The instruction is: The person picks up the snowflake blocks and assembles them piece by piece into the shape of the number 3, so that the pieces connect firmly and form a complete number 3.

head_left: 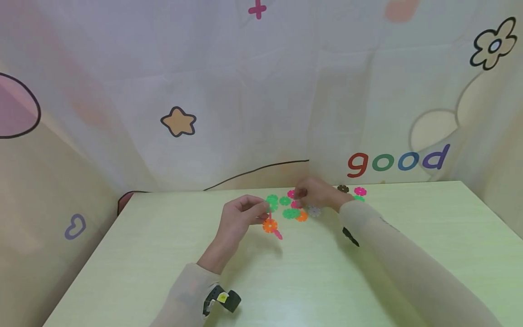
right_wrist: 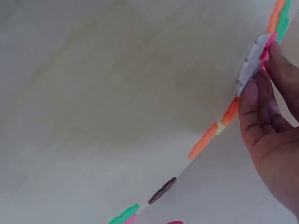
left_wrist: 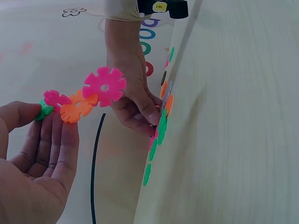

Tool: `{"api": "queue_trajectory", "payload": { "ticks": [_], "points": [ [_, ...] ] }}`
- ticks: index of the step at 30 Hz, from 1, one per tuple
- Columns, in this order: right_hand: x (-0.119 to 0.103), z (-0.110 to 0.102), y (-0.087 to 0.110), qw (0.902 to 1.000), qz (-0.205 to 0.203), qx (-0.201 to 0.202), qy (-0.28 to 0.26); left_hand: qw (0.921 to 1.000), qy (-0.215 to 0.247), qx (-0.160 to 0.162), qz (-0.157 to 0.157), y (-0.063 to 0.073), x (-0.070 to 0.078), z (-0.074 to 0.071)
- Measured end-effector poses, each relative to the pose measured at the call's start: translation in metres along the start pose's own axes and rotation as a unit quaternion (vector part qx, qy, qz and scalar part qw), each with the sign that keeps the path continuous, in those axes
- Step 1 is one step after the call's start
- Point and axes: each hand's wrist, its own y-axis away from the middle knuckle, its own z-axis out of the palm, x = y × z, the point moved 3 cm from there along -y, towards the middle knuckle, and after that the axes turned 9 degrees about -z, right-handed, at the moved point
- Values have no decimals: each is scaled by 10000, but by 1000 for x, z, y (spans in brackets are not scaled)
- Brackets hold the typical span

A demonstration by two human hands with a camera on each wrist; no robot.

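My left hand [head_left: 241, 215] pinches, between thumb and fingers, the green end piece [left_wrist: 45, 110] of a short chain of flower-shaped interlocking discs. Along that chain come a pink disc [left_wrist: 57, 99], an orange disc [head_left: 270, 225] and a larger-looking pink disc [left_wrist: 104, 87], raised above the table. My right hand [head_left: 316, 191] is down among the loose discs at the far side, its thumb and fingertips around a pink disc [right_wrist: 267, 52] that they partly cover. Right beside those fingertips lies a pale grey disc [head_left: 313, 211].
Loose green discs [head_left: 291, 213] and an orange disc [head_left: 302, 216] lie near the hands on the pale table [head_left: 286, 281]. Farther right are a brown disc [head_left: 343, 188], a pink disc [head_left: 360, 191] and a green one. A printed curtain [head_left: 253, 91] hangs behind the table's far edge.
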Motion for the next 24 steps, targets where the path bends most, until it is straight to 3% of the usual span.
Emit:
{"api": "queue_trajectory", "payload": {
  "ticks": [6,18,24],
  "points": [
    [-2,0,0,9998,-67,151,131,10000,57,11,-19,1,-1,-2],
    [-4,1,-2,9992,376,102,26,9998,170,-27,33,1,0,-2],
    [-12,-3,5,9981,187,485,-333,9998,155,-17,109,1,2,-3]
  ]
}}
